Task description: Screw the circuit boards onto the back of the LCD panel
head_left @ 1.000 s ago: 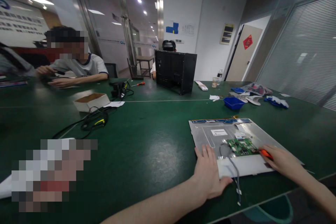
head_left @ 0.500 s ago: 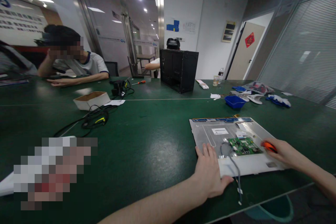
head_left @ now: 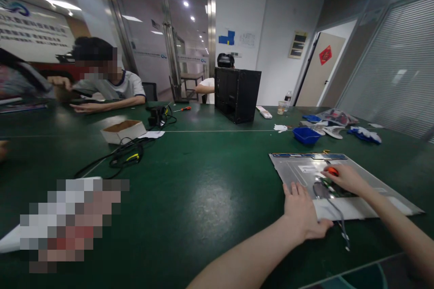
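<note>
A flat display panel [head_left: 286,168] lies back side up near the table's front right, with a blue strip board [head_left: 305,156] along its far edge. My left hand [head_left: 301,210] rests on its near left part, fingers spread and thumb at the front edge. Over the panel's middle, my right hand [head_left: 347,179] is closed around the orange handle of a screwdriver [head_left: 332,171]; its shaft and tip are hidden. Beneath that hand sits a green circuit board [head_left: 334,189], partly covered. A grey cable [head_left: 340,215] runs from it over the front edge onto the table.
Beyond the panel are a blue tray [head_left: 306,136] and gloves [head_left: 364,135]. A black computer case [head_left: 237,95] stands farther back. At left are a white box [head_left: 124,132], black cables [head_left: 127,159] and a seated person [head_left: 125,86]. Another person sits behind the case.
My right hand has moved left and away from me, from the circuit board's right side to above it, with the screwdriver. The panel and my left hand have shifted right.
</note>
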